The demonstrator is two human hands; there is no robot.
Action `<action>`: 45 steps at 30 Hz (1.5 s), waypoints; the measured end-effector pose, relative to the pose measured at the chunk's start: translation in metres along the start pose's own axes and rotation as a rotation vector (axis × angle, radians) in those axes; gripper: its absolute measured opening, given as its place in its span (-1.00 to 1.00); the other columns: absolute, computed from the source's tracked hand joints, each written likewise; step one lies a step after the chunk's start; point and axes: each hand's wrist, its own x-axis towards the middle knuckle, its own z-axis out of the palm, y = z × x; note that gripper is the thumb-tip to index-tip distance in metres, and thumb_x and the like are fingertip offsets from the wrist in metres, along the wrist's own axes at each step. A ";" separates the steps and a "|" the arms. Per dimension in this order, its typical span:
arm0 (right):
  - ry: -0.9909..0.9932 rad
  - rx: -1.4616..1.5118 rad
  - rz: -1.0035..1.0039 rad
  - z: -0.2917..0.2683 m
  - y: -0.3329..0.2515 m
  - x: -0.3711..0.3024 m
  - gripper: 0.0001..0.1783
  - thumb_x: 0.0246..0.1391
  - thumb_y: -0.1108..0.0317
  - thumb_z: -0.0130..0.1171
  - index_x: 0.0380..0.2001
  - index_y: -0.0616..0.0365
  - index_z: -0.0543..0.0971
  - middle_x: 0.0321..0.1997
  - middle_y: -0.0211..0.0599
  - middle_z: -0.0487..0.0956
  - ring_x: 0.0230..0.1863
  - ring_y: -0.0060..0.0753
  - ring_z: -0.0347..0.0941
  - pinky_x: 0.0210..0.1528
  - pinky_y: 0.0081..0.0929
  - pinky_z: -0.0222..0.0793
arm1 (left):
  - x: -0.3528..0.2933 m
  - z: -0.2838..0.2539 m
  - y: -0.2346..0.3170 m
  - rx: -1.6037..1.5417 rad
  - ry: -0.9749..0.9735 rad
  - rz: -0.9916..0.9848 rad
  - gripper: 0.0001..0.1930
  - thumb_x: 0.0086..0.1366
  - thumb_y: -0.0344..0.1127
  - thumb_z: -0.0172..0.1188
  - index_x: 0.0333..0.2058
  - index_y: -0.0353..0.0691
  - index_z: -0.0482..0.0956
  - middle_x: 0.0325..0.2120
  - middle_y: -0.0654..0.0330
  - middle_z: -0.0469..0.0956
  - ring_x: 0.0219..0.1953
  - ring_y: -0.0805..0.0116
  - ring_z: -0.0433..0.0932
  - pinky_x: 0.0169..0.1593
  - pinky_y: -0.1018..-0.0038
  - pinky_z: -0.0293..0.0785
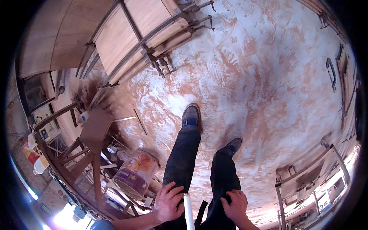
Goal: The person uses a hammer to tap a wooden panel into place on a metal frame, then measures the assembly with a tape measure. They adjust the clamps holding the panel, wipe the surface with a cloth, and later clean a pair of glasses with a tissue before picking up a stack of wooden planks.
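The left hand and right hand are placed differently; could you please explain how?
The left hand lies close beside the white strip, while the right hand sits clearly apart from it. More of the left hand's forearm shows than of the right hand's, which the lower edge cuts short. Both hands are bare and rest on the dark trousers.

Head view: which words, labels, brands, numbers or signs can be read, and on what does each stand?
None reads clearly enough to quote.
Bucket: markings on its purple side, too blurred.
Left shoe: small pale mark, too small.
Red-and-yellow package at far left: any print too blurred.
Pale panel at lower right: marks too small.
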 end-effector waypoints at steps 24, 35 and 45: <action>0.135 0.147 0.000 0.005 0.016 -0.023 -0.66 -0.06 0.17 0.28 -0.27 0.17 0.60 -0.14 -0.11 0.56 -0.01 -0.04 0.43 0.02 -0.15 0.36 | -0.003 0.021 0.018 0.107 0.060 -0.009 -0.72 0.03 -0.25 0.23 -0.26 -0.19 0.62 -0.11 0.11 0.55 0.10 0.02 0.38 0.16 0.17 0.32; -0.026 0.423 0.444 0.054 0.005 -0.116 -0.48 0.16 0.08 -0.01 0.03 0.26 0.34 -0.01 0.14 0.48 0.07 0.12 0.43 0.05 -0.02 0.37 | -0.044 -0.026 0.049 0.224 -0.502 -0.260 -0.36 0.29 -0.02 0.02 0.15 -0.46 0.27 0.12 -0.31 0.30 0.24 -0.18 0.21 0.27 0.15 0.17; 0.398 0.685 0.419 0.158 0.014 -0.238 -0.61 0.04 0.11 -0.01 -0.23 0.13 0.63 -0.17 -0.06 0.61 -0.10 0.02 0.52 -0.05 -0.13 0.43 | 0.050 -0.107 0.120 0.548 -0.707 -0.025 -0.51 0.31 -0.04 -0.01 -0.01 -0.38 0.46 -0.14 -0.24 0.52 0.02 -0.09 0.43 0.14 0.18 0.27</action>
